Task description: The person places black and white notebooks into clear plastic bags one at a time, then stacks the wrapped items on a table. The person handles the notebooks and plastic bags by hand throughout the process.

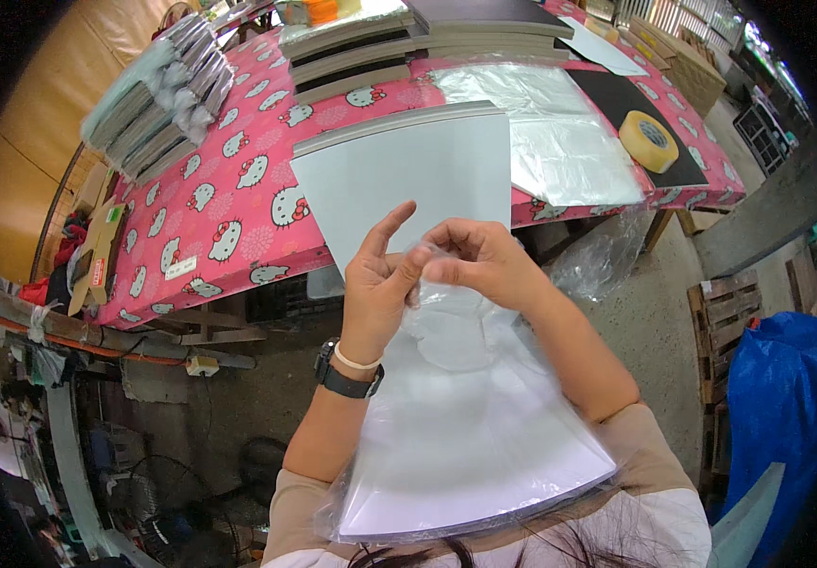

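A white, flat-sided pack (475,445) in a clear plastic bag rests against my body, its wide end toward me. My right hand (484,260) is closed, thumb and fingers pinching the gathered clear plastic (446,301) at the far end of the pack. Close beside it, my left hand (382,279) presses its thumb to the same plastic while its index finger points up. What lies between the fingertips is partly hidden. Just beyond both hands, a white-covered book-like stack (418,180) juts over the table's near edge.
The table has a pink patterned cover (266,213). On it are wrapped stacks (157,99), black-covered books (493,28), clear plastic bags (560,137) and a tape roll (648,142) on a black board (607,95). Blue tarp (778,407) and wooden pallets (726,317) stand at the right.
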The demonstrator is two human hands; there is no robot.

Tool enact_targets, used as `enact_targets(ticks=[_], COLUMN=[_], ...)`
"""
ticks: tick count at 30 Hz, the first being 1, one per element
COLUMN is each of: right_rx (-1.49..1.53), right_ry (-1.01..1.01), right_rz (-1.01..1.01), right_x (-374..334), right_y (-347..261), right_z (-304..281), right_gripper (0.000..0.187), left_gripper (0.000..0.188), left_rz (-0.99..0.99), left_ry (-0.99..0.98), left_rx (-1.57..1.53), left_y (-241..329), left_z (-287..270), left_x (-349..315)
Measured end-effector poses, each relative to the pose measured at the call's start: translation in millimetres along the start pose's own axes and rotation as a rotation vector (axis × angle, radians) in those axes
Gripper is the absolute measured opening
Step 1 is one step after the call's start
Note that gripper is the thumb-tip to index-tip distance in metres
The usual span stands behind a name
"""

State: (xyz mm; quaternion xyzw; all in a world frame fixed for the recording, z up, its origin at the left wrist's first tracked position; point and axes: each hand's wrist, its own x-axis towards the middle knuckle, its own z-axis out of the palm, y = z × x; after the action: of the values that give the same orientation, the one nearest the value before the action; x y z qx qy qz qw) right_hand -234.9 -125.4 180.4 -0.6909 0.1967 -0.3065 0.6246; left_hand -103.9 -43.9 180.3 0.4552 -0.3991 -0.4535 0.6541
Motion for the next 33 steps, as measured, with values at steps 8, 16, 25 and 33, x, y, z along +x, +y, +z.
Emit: enact_targets(ticks=[8,16,25,33], right_rx=[0.099,0.281,0.373,0.412], right_ry=[0.111,0.026,-0.041,0.141], right_rz=[0.023,-0.009,0.071,0.02], right_x=[-3,-4,1,3], right_y=[-5,1,-6,-5], right_z=[-8,-8,-23,-22], right_gripper=[0.02,0.026,0.029,0.032], left_gripper=[0.02,0.022,0.024,0.021], left_rz=[0.023,0.106,-0.184,-0.121], left_ry=[0.048,0.127,-0.304,-0.082], left_rx=[0.108,0.258,0.007,0.079], left_y=[-11,-10,-2,-6], left_z=[3,5,-8,-10], left_x=[-3,-6,-7,-7])
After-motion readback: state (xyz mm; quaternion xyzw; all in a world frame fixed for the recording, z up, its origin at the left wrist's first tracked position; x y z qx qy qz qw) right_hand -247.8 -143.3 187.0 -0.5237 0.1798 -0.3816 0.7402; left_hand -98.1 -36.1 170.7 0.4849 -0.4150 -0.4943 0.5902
